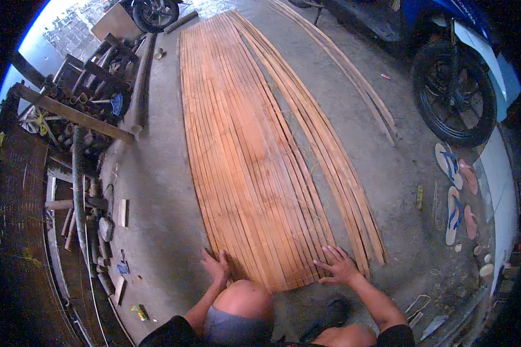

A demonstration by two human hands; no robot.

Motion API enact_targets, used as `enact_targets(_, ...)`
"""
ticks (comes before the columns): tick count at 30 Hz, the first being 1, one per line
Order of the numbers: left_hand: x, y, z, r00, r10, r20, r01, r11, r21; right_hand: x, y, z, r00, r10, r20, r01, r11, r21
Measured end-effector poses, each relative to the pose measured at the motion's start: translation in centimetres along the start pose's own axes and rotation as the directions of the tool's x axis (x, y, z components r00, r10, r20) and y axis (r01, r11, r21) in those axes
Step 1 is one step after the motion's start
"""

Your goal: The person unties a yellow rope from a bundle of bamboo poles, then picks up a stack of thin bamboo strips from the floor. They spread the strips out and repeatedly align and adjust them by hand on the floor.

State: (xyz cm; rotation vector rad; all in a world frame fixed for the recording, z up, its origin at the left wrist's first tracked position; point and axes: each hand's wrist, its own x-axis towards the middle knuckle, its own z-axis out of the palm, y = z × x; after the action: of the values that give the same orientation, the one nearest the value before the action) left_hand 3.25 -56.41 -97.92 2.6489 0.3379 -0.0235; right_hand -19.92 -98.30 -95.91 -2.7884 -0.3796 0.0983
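A long mat of narrow, orange-brown bamboo slats (pixel 243 150) lies on the floor in front of me, stretching away to the far end. My left hand (pixel 216 268) is at its near left edge, fingers apart, next to my bare knee. At the near right corner, my right hand (pixel 338 268) rests with fingers spread over the slat ends and holds nothing. Just right of the mat, a bundle of loose bamboo strips (pixel 324 139) runs lengthwise, with a gap between them. Thin pale strands show in that gap.
Two more strips (pixel 359 84) lie farther right. A motorbike's front wheel (pixel 454 92) stands at the right, with flip-flops (pixel 454 214) nearer me. Bamboo tubes and wood are piled (pixel 92 87) on the left. Another wheel (pixel 155 14) is at the far end.
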Motion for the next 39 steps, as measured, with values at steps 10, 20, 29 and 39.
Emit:
enact_targets(10,8.0,-3.9,0.7,0.999,0.038,-0.022,-0.04,0.992,-0.116,6.4,-0.8,-1.9,0.968,0.054,-0.246,-0.027,0.993,0.112)
enact_targets(20,7.0,16.5,-5.2,0.698,0.589,0.409,-0.52,0.808,-0.277,4.4,5.1,-6.9,0.591,0.807,0.025,-0.787,0.569,0.239)
enact_targets(29,-3.6,32.8,3.7,0.188,0.546,0.817,-0.71,0.65,-0.271,3.4,4.1,-7.9,0.642,0.766,0.026,-0.661,0.536,0.526)
enact_targets(39,-9.1,31.0,19.3,0.833,0.193,0.519,0.172,0.801,-0.574,0.8,7.0,-8.6,0.564,0.801,-0.201,-0.752,0.599,0.276)
